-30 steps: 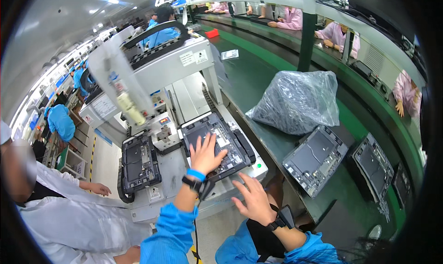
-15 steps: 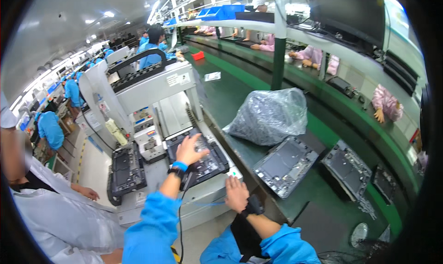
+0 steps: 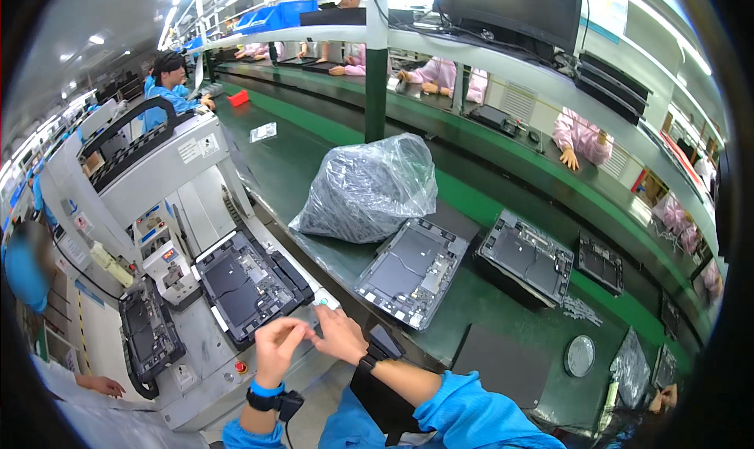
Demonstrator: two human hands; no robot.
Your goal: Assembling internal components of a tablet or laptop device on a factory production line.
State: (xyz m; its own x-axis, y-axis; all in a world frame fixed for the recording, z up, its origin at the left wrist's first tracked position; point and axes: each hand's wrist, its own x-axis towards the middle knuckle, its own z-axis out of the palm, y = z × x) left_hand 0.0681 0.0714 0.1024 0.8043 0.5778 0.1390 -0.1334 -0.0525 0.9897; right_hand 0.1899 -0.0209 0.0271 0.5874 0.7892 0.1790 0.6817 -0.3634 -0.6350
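Note:
My left hand [image 3: 280, 348] is in front of the machine's near edge, its thumb and fingertips pinched together; what they hold, if anything, is too small to make out. Close beside it, my right hand [image 3: 339, 337] has its fingers stretched out, with the fingertips at a green-lit button [image 3: 322, 302] on the machine's corner. I cannot tell whether they press it. Just beyond my hands, an opened flat device [image 3: 245, 282] with dark panels and a circuit board sits in a black fixture on the machine. Neither hand touches this device.
A second loaded fixture [image 3: 149, 335] and a red button [image 3: 241, 366] are on the machine. On the green bench are a clear bag of dark parts [image 3: 369, 186], several opened devices [image 3: 414, 272], a dark sheet [image 3: 503, 366] and a round dish [image 3: 580, 356]. Another person's hand [image 3: 102, 385] is at left.
My left hand has drawn back from the device, its spread fingers now pinched beside my right hand. My right hand's fingertips have come to the green-lit button. The view has swung right.

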